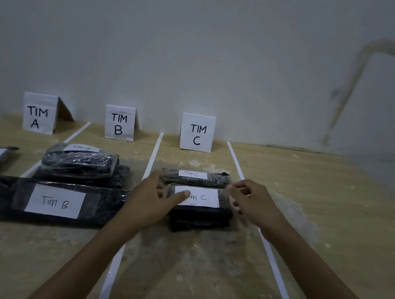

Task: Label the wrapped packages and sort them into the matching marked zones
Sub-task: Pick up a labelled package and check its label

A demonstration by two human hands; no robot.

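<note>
Tim C package (203, 213) — long axis left-right, lying between both hands. Left hand (155, 194) grips left end, thumb on label (205, 198); right hand (250, 201) at right end — grasp indeterminate.

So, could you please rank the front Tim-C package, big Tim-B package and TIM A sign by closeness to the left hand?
1. front Tim-C package: gripped by left hand.
2. big Tim-B package: just left.
3. TIM A sign: far back left.
</note>
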